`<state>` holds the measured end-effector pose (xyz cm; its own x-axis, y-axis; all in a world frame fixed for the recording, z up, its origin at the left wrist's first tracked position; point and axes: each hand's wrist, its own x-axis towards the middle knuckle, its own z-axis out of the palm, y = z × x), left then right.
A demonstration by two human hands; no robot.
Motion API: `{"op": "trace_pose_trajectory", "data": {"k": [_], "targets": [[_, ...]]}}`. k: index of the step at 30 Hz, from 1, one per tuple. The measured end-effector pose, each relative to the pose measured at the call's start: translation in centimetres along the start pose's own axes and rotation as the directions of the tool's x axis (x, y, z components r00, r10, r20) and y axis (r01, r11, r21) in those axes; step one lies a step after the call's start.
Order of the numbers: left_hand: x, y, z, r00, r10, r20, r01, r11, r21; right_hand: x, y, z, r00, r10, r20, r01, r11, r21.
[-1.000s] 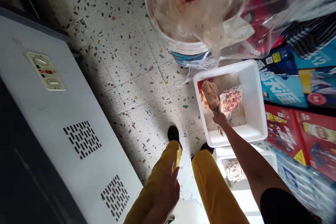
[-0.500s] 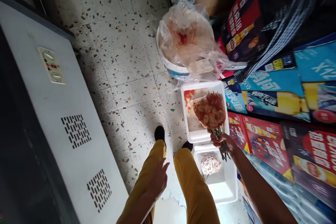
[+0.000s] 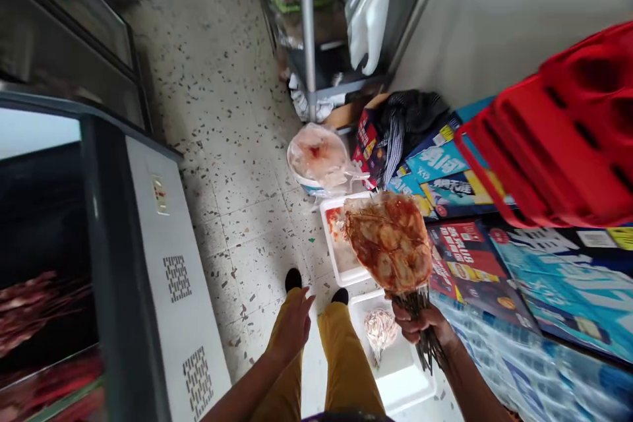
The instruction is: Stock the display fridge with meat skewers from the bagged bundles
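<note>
My right hand (image 3: 420, 323) is wrapped round the dark stick ends of a bundle of skewers (image 3: 390, 244). The broad mass of skewered food is coated in red-brown sauce and hangs above two white trays. Beneath it lies the upper white tray (image 3: 330, 247), smeared with red sauce. In the lower white tray (image 3: 405, 392) rests another bundle of skewers (image 3: 380, 328), pale pinkish and without visible red sauce. Over my left thigh, my left hand (image 3: 293, 324) is held with fingers loosely apart and nothing in it.
Beyond the trays stands a bucket (image 3: 316, 151) covered by a plastic bag. Beer cartons (image 3: 465, 257) and wrapped bottles (image 3: 499, 349) line the right, below a red plastic chair (image 3: 568, 138). A grey-white cabinet (image 3: 173, 231) runs along the left; a shelf rack (image 3: 309, 39) stands ahead.
The sauced skewers have risen off the upper tray in my right hand, closer to the camera. My view has lifted, bringing the rack and red chair into sight.
</note>
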<state>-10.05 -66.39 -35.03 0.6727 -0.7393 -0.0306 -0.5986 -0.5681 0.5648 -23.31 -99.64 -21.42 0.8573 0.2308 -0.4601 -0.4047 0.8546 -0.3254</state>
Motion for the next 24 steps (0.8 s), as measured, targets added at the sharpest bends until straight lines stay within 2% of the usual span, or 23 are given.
{"op": "trace_pose_trajectory", "data": {"k": [5, 9, 14, 19, 24], "targets": [[0.4, 1.5, -4.3, 0.987, 0.116, -0.114, -0.108, 0.991, 0.074, -3.5, -1.1, 5.3, 0.994, -0.082, 0.072, 0.086, 0.995, -0.057], [1.5, 2.5, -8.9, 0.967, 0.151, -0.207, -0.121, 0.981, 0.152, -5.5, -2.7, 9.2, 0.985, -0.119, 0.126, 0.131, 0.988, -0.085], [2.6, 3.9, -14.0, 0.925, 0.206, -0.32, -0.128, 0.96, 0.248, -7.6, -4.6, 12.7, 0.967, -0.17, 0.192, 0.201, 0.967, -0.155], [3.4, 5.0, -16.7, 0.883, 0.226, -0.412, -0.111, 0.952, 0.284, -9.1, -6.4, 15.5, 0.951, -0.213, 0.224, 0.264, 0.938, -0.225], [5.2, 6.0, -18.8, 0.875, 0.247, -0.415, -0.138, 0.951, 0.276, -10.0, -7.7, 17.7, 0.932, -0.278, 0.232, 0.346, 0.872, -0.346]]}}
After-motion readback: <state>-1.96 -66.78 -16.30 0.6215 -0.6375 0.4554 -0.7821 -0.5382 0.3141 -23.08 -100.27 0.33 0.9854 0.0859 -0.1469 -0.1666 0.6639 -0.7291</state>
